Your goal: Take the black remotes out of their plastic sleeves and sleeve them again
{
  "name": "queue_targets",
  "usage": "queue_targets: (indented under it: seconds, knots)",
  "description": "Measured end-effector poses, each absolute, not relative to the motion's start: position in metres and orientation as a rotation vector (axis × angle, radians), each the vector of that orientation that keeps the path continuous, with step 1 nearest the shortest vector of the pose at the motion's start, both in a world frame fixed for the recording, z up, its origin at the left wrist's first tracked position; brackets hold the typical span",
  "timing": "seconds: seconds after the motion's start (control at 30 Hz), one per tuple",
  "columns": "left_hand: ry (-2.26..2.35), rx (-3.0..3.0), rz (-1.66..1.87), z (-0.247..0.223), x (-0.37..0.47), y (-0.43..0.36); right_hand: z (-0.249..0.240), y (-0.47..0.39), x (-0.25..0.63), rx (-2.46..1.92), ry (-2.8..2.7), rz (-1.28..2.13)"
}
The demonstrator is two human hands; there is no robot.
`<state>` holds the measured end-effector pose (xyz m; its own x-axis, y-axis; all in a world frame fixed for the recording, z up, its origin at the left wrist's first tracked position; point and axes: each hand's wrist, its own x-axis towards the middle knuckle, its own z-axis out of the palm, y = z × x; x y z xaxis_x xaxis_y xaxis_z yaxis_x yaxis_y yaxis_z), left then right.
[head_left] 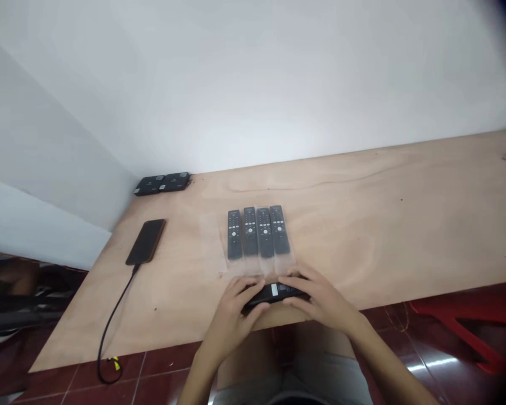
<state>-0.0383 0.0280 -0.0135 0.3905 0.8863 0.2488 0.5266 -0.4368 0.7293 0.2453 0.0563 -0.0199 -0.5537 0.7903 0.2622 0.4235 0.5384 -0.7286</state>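
Before you stands the wooden table (341, 225), its far edge against a pale wall (299, 84) and its near edge at your legs. To its right, beyond the near edge, is a red chair (472, 326) on the dark red tiled floor (164, 379). On the left of the table lies a phone (147, 242), screen up, with a black cable (110, 323) running from its near end over the table's near edge. Two flat black boxes (162, 184) sit side by side in the far left corner. Around the middle, four dark remotes (257, 232) lie in a row in clear sleeves, buttons up, pointing away from you. Nearest you, just in front of that row, is a black device (274, 293) with a small white label, at the near edge. Your left hand (240, 308) closes its fingers narrowly around the left end; your right hand (316, 295) holds the right end between thumb and fingers.
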Motion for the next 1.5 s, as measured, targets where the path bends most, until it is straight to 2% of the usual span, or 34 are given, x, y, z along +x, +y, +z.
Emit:
queue_targets:
  seconds: [0.13, 0.23, 0.33, 0.5, 0.83, 1.0, 1.5]
  knots:
    - [1.315, 2.066, 0.981, -0.014, -0.043, 0.028, -0.025, 0.056, 0.254, -1.058, -2.045, 0.856]
    - [1.642, 2.107, 1.181, -0.019, -0.066, 0.036, -0.026, 0.056, 0.263, -1.136, -1.999, 0.806]
    - [1.883, 2.207, 1.146, -0.023, -0.095, 0.046, -0.026, 0.055, 0.275, -1.190, -2.021, 0.775]
    - [1.834, 2.194, 1.111, -0.028, -0.107, 0.036, -0.027, 0.053, 0.287, -1.164, -2.139, 0.712]
    - [1.620, 1.733, 1.022, -0.011, -0.024, -0.003, -0.026, 0.051, 0.298, -1.004, -2.037, 1.011]
    - [1.558, 1.553, 1.065, -0.012, -0.002, 0.000, -0.014, 0.052, 0.292, -0.940, -2.118, 1.009]
    - [1.254, 1.834, 0.804, -0.014, -0.031, 0.013, -0.004, 0.053, 0.286, -1.023, -2.089, 0.963]
